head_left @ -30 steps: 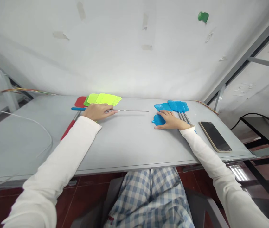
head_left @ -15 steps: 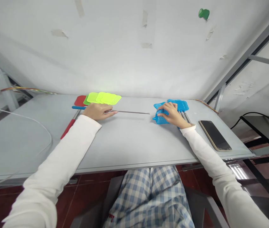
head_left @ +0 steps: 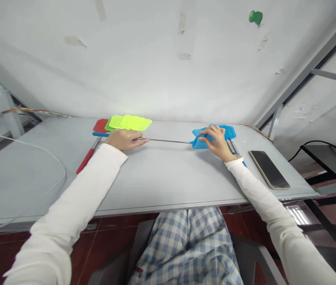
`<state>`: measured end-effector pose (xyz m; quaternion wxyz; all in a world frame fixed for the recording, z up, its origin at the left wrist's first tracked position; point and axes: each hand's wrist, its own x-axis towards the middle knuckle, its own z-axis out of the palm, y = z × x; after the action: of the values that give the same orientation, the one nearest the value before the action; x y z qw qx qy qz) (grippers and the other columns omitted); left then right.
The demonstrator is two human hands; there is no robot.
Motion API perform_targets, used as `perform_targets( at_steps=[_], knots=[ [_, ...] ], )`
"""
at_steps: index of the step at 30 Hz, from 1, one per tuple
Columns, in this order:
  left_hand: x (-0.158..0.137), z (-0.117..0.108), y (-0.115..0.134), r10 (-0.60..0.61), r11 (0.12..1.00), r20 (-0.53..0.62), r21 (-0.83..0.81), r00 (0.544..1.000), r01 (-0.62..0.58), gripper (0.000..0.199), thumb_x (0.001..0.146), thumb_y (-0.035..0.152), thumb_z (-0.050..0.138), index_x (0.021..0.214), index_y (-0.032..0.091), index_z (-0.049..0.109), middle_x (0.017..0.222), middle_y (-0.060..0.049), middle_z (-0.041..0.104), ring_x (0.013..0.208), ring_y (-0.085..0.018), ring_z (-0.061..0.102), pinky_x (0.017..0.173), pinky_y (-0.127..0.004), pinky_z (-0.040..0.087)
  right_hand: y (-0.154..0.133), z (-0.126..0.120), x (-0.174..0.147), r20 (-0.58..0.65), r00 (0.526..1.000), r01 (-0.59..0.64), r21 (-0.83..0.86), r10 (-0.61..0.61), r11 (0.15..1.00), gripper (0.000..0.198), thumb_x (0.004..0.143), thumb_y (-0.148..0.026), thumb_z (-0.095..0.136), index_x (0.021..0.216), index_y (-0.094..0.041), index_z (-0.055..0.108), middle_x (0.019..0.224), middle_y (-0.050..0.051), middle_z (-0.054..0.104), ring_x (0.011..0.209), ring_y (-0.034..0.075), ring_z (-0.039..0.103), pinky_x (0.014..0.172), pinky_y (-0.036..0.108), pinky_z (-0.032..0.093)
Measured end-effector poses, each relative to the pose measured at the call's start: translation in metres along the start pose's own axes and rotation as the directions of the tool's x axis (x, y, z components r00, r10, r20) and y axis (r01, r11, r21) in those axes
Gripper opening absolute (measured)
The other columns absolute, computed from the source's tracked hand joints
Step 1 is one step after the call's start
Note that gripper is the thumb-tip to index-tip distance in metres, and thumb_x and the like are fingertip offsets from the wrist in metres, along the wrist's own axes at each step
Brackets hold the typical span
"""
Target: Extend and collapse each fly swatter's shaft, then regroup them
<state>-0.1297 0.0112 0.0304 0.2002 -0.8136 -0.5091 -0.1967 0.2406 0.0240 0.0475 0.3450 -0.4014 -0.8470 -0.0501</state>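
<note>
My left hand (head_left: 123,139) is closed around a thin metal rod (head_left: 169,141) whose blue grip (head_left: 101,134) sticks out past the wrist side. At the rod's right end is a blue perforated fly swatter head (head_left: 200,144), pinched by my right hand (head_left: 215,141). Rod tip and the head's short neck now meet. Under and behind my right hand lie other blue swatter heads (head_left: 230,131), with metal rods (head_left: 233,146) beside my wrist. Yellow swatter heads (head_left: 138,123), a green one (head_left: 108,126) and a red one (head_left: 100,126) overlap behind my left hand.
A red handle (head_left: 85,161) lies by my left forearm. On the right of the grey table (head_left: 162,178) rests a phone (head_left: 268,169). A white cable (head_left: 57,162) curves over the left side. The wall (head_left: 156,79) rises behind.
My right hand has brought the blue swatter head up in line with the rod, and its neck now meets the rod's tip. My left hand has barely moved.
</note>
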Motion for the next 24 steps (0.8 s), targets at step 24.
perform_targets(
  at_steps=[24],
  knots=[
    [0.008, 0.001, 0.043, 0.033, 0.999, 0.068, 0.028, 0.997, -0.035, 0.047, 0.093, 0.054, 0.033, 0.106, 0.032, 0.071, 0.068, -0.005, 0.07, 0.054, -0.015, 0.057, 0.052, -0.027, 0.025, -0.002, 0.006, -0.004, -0.03, 0.999, -0.018, -0.163, 0.014, 0.986, 0.026, 0.095, -0.034, 0.046, 0.088, -0.024, 0.068, 0.085, 0.003, 0.065, 0.084, 0.019, 0.05, 0.079, 0.036, 0.024]
  ],
)
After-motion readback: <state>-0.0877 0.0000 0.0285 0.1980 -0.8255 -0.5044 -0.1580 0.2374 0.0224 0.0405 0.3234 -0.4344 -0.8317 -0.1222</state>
